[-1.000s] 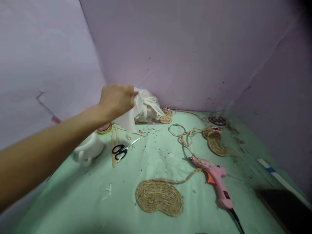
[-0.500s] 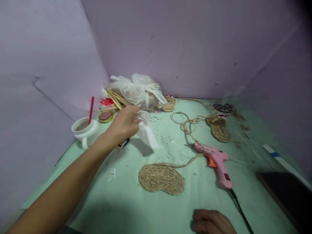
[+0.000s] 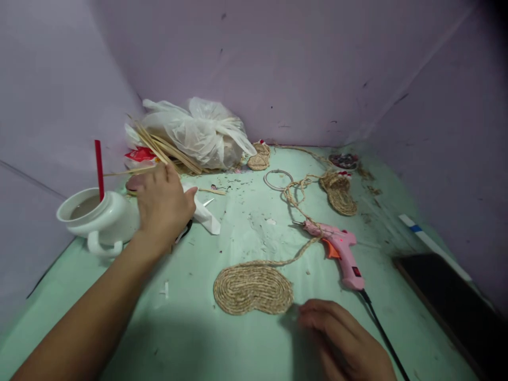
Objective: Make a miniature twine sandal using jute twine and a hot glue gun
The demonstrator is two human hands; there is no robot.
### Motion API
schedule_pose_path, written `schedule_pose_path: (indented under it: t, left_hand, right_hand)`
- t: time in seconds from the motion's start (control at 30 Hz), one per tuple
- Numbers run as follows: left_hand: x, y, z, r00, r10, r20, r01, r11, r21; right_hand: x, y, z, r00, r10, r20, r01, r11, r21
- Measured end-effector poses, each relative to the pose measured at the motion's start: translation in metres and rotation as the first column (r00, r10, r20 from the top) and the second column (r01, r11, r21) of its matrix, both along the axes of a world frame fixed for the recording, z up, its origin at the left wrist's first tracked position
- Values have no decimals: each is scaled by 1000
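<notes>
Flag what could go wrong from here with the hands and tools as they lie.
1. The left hand sits right beside the filled white cup; a nudge could spill it.
2. The pink glue gun lies on the table with the jute rope at its nozzle; if hot, it may drip or scorch.
3. The right hand is close to the gun's cord and could snag it.

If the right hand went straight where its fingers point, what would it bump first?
Probably the coiled rope mat. The right hand lies low with fingers pointing left, and the mat's edge is just beyond them; depth is hard to judge.
</notes>
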State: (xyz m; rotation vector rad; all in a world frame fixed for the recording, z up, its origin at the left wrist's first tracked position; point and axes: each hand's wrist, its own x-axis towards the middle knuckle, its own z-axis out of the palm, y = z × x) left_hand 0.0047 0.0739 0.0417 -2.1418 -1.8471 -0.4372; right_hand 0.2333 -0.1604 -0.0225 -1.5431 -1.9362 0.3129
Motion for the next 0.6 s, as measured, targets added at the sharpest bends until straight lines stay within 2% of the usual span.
schedule_pose_path:
  t: [0.07, 0.13, 0.2, 0.23, 0.3, 0.37, 0.47, 0.6]
  left_hand:
    - [-3, -20, 4, 991, -135, -3, 135, 984, 114]
    - [-4, -46, 0, 947, -317, 41, 304, 933, 192]
    - [-3, -72, -11, 848, -512, 138, 498, 858, 126]
    - [-1, -84, -18, 815, -548, 188, 555, 832, 17]
    - [2, -103, -33, 801, -540, 259, 593, 775, -219]
    - [4, -114, -45, 836, -485, 257, 548, 761, -347]
    - [3, -116, -57, 859, -458, 229, 512, 780, -359]
    - [-2, -116, -65, 817, -520, 248, 575, 765, -291]
  right_hand:
    - [-3, 12, 5, 999, -42, -9, 42, 999, 4]
    - [-3, 21, 8, 995, -95, -26, 95, 995, -15]
    - [2, 29, 11, 986, -158, -54, 156, 987, -34]
    - [5, 33, 12, 980, -189, -67, 186, 982, -40]
    - [12, 39, 17, 966, -245, -80, 242, 969, -42]
    - [17, 44, 21, 954, -294, -67, 292, 956, -37]
    - [16, 48, 22, 950, -311, 14, 310, 941, -134]
    - [3, 44, 18, 968, -205, 147, 247, 886, -392]
